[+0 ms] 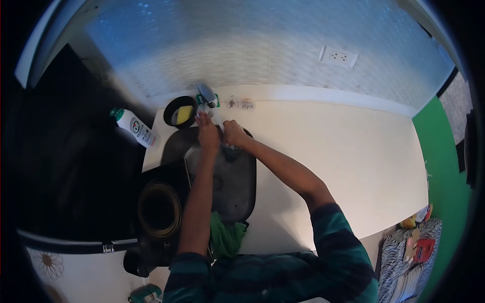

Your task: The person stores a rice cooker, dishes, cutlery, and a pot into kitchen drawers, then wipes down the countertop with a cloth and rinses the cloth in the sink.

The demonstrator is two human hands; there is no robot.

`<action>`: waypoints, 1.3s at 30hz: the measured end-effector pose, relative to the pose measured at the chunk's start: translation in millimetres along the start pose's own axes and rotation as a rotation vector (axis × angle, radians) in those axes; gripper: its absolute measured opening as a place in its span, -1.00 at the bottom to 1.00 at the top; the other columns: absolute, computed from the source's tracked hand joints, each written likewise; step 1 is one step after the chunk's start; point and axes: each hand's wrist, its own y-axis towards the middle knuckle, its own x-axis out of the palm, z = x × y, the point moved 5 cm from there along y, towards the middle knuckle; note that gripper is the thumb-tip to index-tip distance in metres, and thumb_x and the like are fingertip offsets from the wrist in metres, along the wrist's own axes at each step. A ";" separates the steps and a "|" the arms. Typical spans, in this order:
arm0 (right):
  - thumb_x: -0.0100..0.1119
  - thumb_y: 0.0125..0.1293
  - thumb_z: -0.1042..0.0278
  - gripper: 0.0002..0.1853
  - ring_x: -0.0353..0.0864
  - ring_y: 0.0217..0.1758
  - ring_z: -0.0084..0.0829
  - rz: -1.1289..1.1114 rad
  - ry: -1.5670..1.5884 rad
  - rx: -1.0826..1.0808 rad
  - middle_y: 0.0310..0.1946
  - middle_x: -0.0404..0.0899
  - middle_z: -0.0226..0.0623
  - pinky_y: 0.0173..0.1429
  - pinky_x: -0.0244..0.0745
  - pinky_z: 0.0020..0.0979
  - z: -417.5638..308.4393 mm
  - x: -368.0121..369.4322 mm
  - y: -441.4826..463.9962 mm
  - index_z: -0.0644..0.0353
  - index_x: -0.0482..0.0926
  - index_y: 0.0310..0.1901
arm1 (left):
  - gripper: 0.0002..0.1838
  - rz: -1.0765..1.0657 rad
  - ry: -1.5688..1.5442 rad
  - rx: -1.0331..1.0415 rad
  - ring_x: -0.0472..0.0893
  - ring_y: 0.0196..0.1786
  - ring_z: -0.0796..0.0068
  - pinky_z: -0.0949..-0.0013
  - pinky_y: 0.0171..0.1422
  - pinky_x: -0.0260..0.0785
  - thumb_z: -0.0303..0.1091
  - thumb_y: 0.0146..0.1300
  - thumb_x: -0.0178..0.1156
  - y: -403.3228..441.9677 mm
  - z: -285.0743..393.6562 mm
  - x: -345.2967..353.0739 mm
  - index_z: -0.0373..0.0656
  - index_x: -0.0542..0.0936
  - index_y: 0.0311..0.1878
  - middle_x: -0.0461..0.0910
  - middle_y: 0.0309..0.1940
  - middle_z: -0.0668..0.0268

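Observation:
A long utensil with a grey, rounded head (205, 93) and a pale handle (219, 119) extends from my right hand (234, 133), whose fingers are wrapped round the handle over the sink's far end. The head is blurred, so its exact kind is unclear. My left hand (208, 135) is beside the handle, fingers stretched forward; whether they touch it I cannot tell. Below both arms lies the dark sink (235, 187). Left of my left hand, a black bowl (172, 112) holds a yellow sponge (184, 114).
A white bottle with a green cap (135, 127) stands at left. A black stove (151, 174) adjoins the sink, with a green cloth (227, 236) at its near edge. A clear packet (241, 103) lies by the wall. The white counter (333, 161) stretches right.

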 end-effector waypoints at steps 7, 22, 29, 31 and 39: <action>0.27 -0.31 0.49 -0.63 0.60 -0.29 -0.22 0.157 0.171 -0.193 -0.44 0.58 -0.10 -0.19 0.50 -0.32 -20.6 -27.9 -2.3 0.22 0.57 -0.31 | -0.40 -0.190 -1.132 -0.468 0.34 0.14 0.12 0.30 0.07 0.31 -0.09 0.11 0.12 -3.7 -53.4 32.6 -0.25 0.31 0.15 0.35 0.11 0.11; 0.04 0.09 0.14 -0.54 0.30 0.12 -0.17 -0.189 2.238 0.390 0.06 0.31 -0.22 0.12 0.15 0.11 -2.4 61.5 -107.4 0.05 0.31 0.04 | -0.71 0.010 -0.831 -0.258 0.53 -0.38 0.46 0.40 -0.25 0.37 -0.33 -0.18 0.41 -67.9 24.1 -31.2 -0.18 0.54 -0.38 0.55 -0.49 0.34; -0.04 0.21 0.05 -0.53 0.24 0.20 -0.21 -0.184 2.288 0.383 0.13 0.25 -0.22 0.25 0.12 -0.15 25.5 101.9 -38.0 0.06 0.24 0.11 | -0.72 0.240 -0.706 0.128 0.51 -0.27 0.49 0.42 0.02 0.28 -0.38 -0.09 0.35 -72.7 39.0 -53.1 -0.20 0.59 -0.25 0.59 -0.40 0.32; -0.05 0.22 0.03 -0.53 0.27 0.17 -0.23 -0.221 2.429 0.485 0.09 0.29 -0.23 0.24 0.14 -0.18 24.8 120.5 -20.0 0.07 0.26 0.10 | -0.73 0.230 -0.685 0.177 0.51 -0.26 0.50 0.44 0.05 0.26 -0.39 -0.03 0.32 -69.9 35.6 -47.3 -0.23 0.59 -0.22 0.59 -0.39 0.32; -0.08 0.23 -0.06 -0.53 0.43 0.07 -0.30 -0.108 2.359 0.603 -0.03 0.45 -0.26 0.21 0.24 -0.28 50.6 175.6 28.9 0.11 0.36 0.03 | -0.76 0.025 -1.287 -0.335 0.44 -0.45 0.63 0.55 -0.25 0.28 -0.28 0.11 0.24 -65.6 24.6 -19.8 -0.25 0.60 -0.25 0.52 -0.55 0.41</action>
